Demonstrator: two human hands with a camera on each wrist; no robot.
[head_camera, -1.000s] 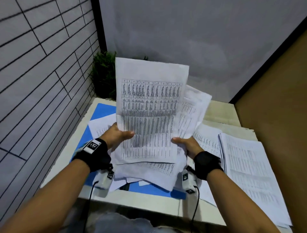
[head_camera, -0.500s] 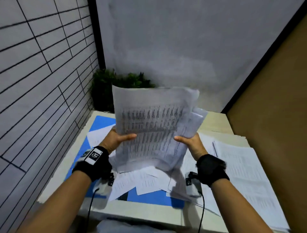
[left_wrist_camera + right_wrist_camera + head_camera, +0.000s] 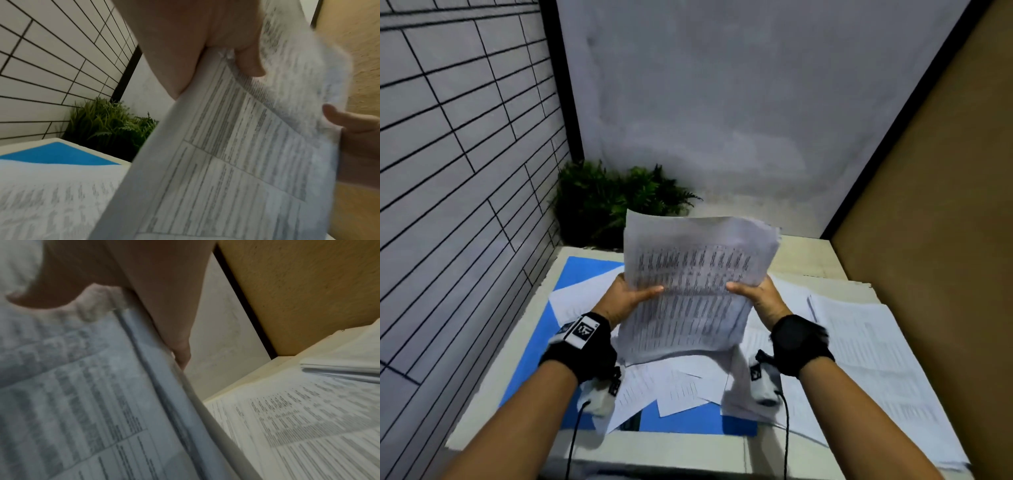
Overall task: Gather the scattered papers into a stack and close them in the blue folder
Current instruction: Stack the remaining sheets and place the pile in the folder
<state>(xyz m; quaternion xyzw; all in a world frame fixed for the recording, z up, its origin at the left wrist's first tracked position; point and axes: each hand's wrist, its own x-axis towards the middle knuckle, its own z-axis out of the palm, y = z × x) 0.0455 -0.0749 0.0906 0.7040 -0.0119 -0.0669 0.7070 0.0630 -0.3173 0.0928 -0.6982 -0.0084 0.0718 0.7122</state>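
- Head view, left to right: tiled wall, plant in the far corner, blue folder lying open on the table with loose sheets over it, second paper pile at right by the brown panel.
- left hand and right hand each grip a side edge of the paper stack, thumbs on the front, stack raised upright above the folder.
- Left wrist view adds: fingers behind the stack, thumb in front.
- Right wrist view adds: layered sheet edges, not flush.
- Table's near edge bare; stack's top edge clear of plant.
- Print is tabular, too blurred to read.
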